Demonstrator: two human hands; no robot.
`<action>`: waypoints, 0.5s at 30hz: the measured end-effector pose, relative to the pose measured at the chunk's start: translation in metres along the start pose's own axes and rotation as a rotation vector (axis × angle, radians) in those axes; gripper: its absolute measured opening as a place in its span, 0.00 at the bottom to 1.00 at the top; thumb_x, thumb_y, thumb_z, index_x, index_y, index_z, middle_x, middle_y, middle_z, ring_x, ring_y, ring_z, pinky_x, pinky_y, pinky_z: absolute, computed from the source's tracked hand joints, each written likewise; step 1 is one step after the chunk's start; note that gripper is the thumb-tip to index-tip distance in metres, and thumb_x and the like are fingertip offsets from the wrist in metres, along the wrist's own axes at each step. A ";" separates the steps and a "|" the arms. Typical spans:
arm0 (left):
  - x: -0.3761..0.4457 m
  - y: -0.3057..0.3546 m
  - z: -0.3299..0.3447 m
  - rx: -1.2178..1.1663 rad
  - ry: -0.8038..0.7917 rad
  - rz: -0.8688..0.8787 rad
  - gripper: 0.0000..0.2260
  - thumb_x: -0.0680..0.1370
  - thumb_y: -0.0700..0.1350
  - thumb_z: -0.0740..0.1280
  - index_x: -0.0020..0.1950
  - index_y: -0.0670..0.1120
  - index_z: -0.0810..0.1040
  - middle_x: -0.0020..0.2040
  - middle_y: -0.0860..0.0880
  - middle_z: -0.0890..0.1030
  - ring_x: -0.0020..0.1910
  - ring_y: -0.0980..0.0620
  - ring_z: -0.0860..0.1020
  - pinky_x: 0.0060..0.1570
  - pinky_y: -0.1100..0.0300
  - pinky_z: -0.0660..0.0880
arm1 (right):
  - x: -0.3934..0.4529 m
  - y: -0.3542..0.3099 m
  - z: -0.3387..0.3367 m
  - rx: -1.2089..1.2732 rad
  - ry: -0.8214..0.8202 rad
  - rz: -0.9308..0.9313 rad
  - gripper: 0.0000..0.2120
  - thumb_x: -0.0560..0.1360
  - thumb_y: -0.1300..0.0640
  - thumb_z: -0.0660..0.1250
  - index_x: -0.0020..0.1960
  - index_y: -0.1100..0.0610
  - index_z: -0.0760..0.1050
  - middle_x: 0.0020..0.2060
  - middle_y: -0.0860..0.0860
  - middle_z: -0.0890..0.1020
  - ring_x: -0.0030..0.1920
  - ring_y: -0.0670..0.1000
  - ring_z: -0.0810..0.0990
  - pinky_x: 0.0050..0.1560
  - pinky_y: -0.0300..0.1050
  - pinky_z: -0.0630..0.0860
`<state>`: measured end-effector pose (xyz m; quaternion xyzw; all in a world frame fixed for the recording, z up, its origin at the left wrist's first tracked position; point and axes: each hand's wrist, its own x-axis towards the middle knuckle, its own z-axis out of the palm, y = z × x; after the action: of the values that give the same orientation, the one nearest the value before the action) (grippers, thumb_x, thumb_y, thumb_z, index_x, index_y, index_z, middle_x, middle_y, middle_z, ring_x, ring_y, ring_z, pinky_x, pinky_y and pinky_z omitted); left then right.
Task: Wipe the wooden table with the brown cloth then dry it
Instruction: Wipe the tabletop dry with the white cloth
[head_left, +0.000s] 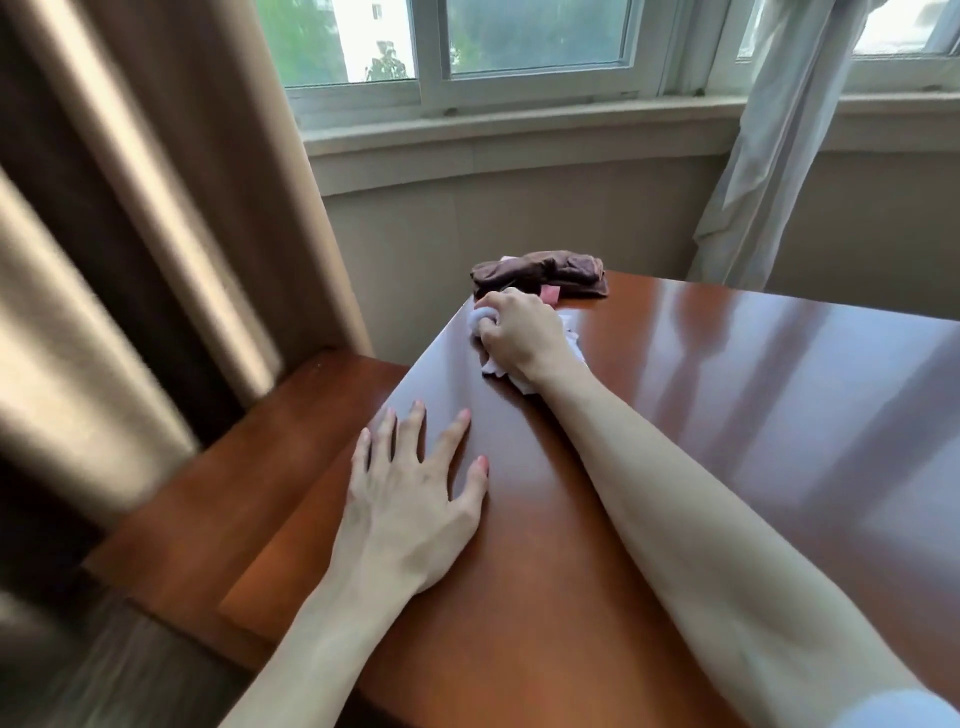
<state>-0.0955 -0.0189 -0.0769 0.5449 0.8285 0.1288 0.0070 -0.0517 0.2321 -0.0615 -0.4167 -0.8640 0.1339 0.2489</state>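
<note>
Nearest: right forearm, bare, crossing the near right of the surface (727, 415) toward the far left corner. Left hand (410, 499) flat on the wood near the left edge, fingers spread and straight, holding nothing, apparently bracing. Right hand (519, 332) at the far left corner, fingers curled round a crumpled white cloth (498, 366), pressing it onto the wood.

Brown cloth (540, 273) lying bunched at the far left corner, just beyond the right hand, not held by either hand. Something small and pink (549, 294) showing between brown cloth and right hand; cannot tell what.

Judged from this: wet wipe with the brown cloth probably finished, since set aside; drying step now in hand with the white cloth. No telling how much of the wood is already dry: glossy all over, window reflections on the right half, no plain streaks or droplets visible. Likely left: drying passes over whatever remains, perhaps the broad right side.

Reddish-brown polished wood, square corner at far left. Lower wooden ledge (234, 493) of the same colour to the left, below the top.

Beige heavy curtain (130, 234) hanging at left, blurred. White-framed window (519, 67) along the far wall above a pale sill, greenery and a building outside. Sheer white curtain (769, 156) gathered at far right.
</note>
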 end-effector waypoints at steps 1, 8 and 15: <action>0.001 0.001 -0.001 -0.002 -0.008 -0.004 0.28 0.80 0.67 0.45 0.80 0.65 0.52 0.83 0.51 0.52 0.81 0.49 0.44 0.79 0.48 0.41 | 0.001 -0.004 0.005 -0.026 0.017 0.026 0.13 0.75 0.55 0.60 0.54 0.54 0.81 0.52 0.56 0.81 0.54 0.61 0.79 0.47 0.51 0.73; -0.003 -0.023 -0.053 -0.632 0.136 -0.146 0.07 0.80 0.48 0.66 0.52 0.51 0.83 0.62 0.53 0.78 0.64 0.56 0.74 0.57 0.69 0.62 | -0.080 -0.065 0.007 0.111 -0.070 -0.124 0.22 0.72 0.51 0.57 0.58 0.52 0.83 0.59 0.53 0.82 0.58 0.58 0.80 0.56 0.49 0.75; -0.069 -0.076 -0.062 -0.549 0.227 -0.244 0.06 0.82 0.46 0.62 0.53 0.47 0.78 0.55 0.48 0.80 0.58 0.47 0.78 0.55 0.59 0.68 | -0.194 -0.147 -0.006 0.200 -0.152 -0.449 0.15 0.72 0.54 0.55 0.46 0.50 0.81 0.51 0.45 0.83 0.53 0.49 0.79 0.55 0.45 0.75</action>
<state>-0.1459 -0.1224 -0.0422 0.4014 0.8175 0.4058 0.0767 -0.0417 -0.0108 -0.0535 -0.1765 -0.9335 0.1913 0.2467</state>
